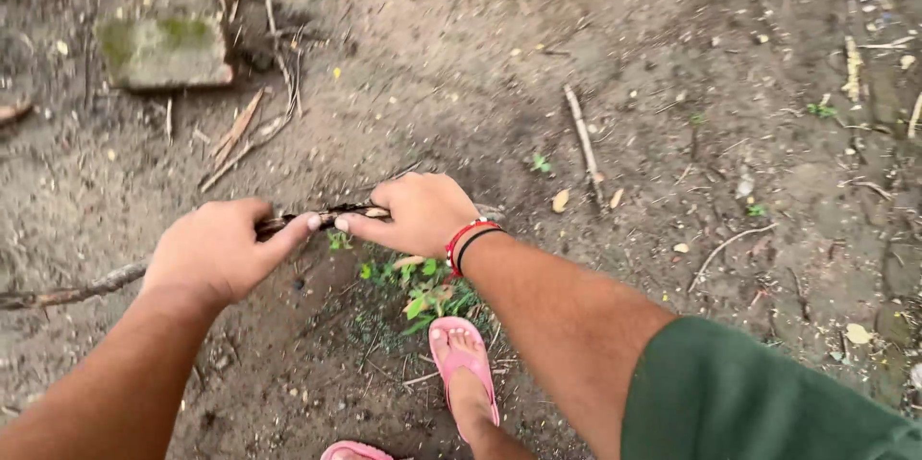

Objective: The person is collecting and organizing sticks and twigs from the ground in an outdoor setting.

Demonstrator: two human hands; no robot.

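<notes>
Both hands are closed on one long dry stick (288, 223), held level just above the dirt ground (672, 133). Left hand (216, 251) wraps the stick in a fist, its thumb stretched along the wood toward the other hand. Right hand (415, 213) grips the same stick just beside it, fingers curled over the top and thumb tip nearly touching the left thumb; a red and black wristband (468, 241) sits on that wrist. Beyond the left hand the stick runs on out to the picture's edge, thinner and grey there; beyond the right hand only a short stub seems to show, though I cannot tell exactly where it ends.

With the thumbs pressed together at the middle and the fists on either side, this looks like the set-up for bending or snapping the stick at that point. I judge the grip as made and the break as not yet done, since the wood reads as one straight piece. A clean break would call for thumbs pushing away while both wrists roll outward.

Below the stick grows a small green weed (427, 292), and a foot in a pink sandal (464, 364) stands just below that. Well above the stick lies a mossy brick (163, 49), with loose twigs (245, 133) between.
</notes>
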